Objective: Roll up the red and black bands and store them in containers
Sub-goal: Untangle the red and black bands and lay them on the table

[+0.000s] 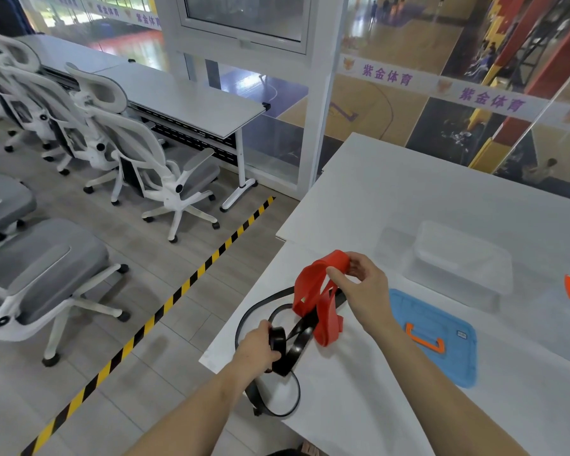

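Early going: the left hand is gripping the partly rolled black band while the right hand is pinching the red band, both tangled on the white table, clear container waiting empty.

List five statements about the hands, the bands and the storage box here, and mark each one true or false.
1. The left hand grips a rolled part of the black band. True.
2. The right hand holds the blue lid. False: its fingers pinch the red band, and the blue lid lies flat on the table.
3. The red band is inside the clear container. False: it is held outside the clear container, above the table.
4. The red band crosses the black band. True.
5. The blue lid has an orange handle. True.
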